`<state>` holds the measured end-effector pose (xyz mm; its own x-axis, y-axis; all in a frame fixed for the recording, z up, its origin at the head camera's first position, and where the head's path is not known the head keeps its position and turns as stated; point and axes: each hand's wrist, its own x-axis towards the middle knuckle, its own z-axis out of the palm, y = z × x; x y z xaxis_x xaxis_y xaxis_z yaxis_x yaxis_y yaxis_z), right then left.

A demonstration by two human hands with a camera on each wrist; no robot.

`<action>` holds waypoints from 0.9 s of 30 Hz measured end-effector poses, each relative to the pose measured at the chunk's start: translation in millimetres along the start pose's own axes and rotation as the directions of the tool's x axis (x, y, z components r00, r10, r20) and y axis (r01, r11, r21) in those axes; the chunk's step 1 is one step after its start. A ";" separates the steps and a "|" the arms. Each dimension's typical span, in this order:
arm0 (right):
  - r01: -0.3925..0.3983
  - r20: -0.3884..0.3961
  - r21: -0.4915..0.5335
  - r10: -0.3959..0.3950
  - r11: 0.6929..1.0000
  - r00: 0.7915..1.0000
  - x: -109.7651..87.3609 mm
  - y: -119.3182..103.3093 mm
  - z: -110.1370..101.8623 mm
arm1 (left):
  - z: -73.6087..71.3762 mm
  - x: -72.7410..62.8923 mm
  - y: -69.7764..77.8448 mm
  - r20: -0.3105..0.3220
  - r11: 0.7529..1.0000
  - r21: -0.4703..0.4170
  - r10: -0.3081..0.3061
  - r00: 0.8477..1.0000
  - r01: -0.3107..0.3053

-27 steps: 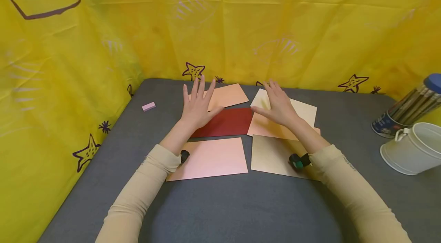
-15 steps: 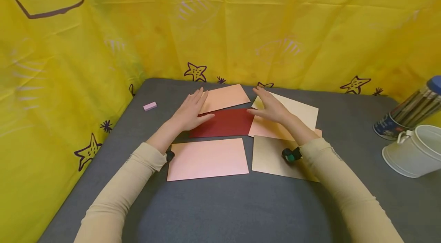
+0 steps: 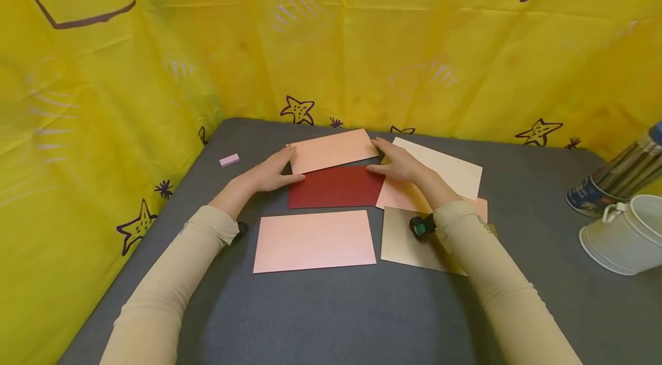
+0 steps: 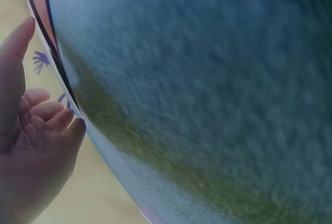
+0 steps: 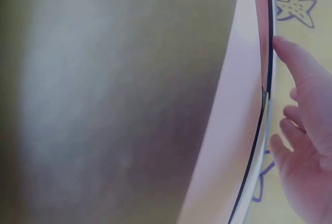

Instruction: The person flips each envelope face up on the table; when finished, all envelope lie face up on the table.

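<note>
A peach rectangular card (image 3: 333, 150) lies tilted at the back of the grey table, overlapping the top of a dark red card (image 3: 336, 189). At its left end is my left hand (image 3: 268, 174), fingertips right at the edge and thumb apart near the lower corner. My right hand (image 3: 402, 165) reaches to its right end, fingers loosely bent and thumb over the red card's right part. Both wrist views show the left hand (image 4: 39, 154) and right hand (image 5: 306, 125) with thumb and fingers spread apart. Under the right forearm lie a cream card (image 3: 452, 168) and a pale peach card (image 3: 400, 192).
Nearer to me lie a pink card (image 3: 315, 241) and a beige card (image 3: 400, 238). A small pink block (image 3: 230, 160) sits at the left. On the right stand a blue cup of pencil-like sticks (image 3: 592, 195) and a white bucket (image 3: 618, 238). Yellow patterned cloth (image 3: 331, 54) hangs behind.
My left hand has come off the peach card, moving left and down to its left end. My right hand has shifted slightly left and lower, to its right end. The cards stay put.
</note>
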<state>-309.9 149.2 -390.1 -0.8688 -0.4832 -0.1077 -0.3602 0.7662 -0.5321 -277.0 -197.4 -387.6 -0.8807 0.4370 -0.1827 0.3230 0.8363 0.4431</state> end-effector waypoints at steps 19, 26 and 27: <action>0.044 -0.029 0.013 -0.044 0.999 0.999 7.9 -2.3 9.1 | 2.8 2.6 -10.5 0.010 1.000 0.004 0.003 1.000 -0.003; 0.050 -0.043 0.034 -0.048 0.998 0.998 7.4 -6.5 9.3 | 3.4 4.0 -12.9 0.001 0.999 0.037 -0.005 1.000 0.005; 0.048 -0.046 0.035 -0.046 0.998 0.998 7.5 -6.8 9.3 | 3.4 3.8 -12.9 0.000 0.999 0.042 -0.003 1.000 0.003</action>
<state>-310.8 136.4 -395.1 -0.8660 -0.4980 -0.0439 -0.3893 0.7269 -0.5658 -283.4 -205.4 -397.0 -0.8819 0.4341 -0.1841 0.3343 0.8510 0.4050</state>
